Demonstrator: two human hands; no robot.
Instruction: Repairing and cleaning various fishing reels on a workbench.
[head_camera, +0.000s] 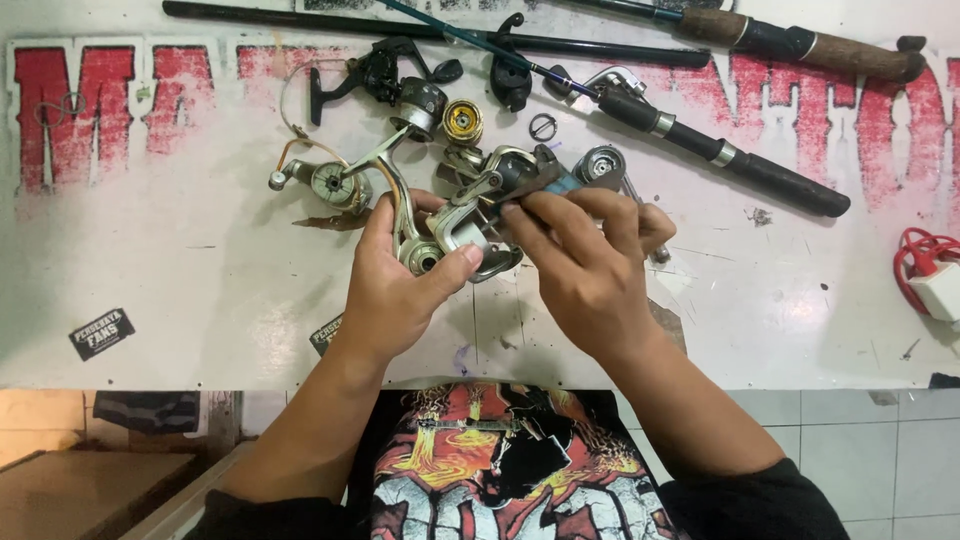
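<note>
The left hand is clamped around a silver spinning reel body, thumb laid across its lower edge and fingers wrapped behind its frame. The right hand pinches together on a slim blue-handled tool, its tip pressed into the top of the reel body near the dark rotor part; what kind of tool it is cannot be told. Both hands meet over the near middle of a white workbench painted with large worn red letters.

Just beyond the hands lie loose reel parts: a gold spool cap, a small metal ring, a grey round spool and, to the left, a silver reel piece with a bail wire looped in pale line. A black reel with its crank handle sits further back.

Along the far edge lie fishing rods: a long black rod blank, a rod with a dark foam grip running diagonally to the right, and one with a cork handle at top right. A red-corded white plug block sits at the right edge, well apart. Two black stickers mark the bench's near side.
</note>
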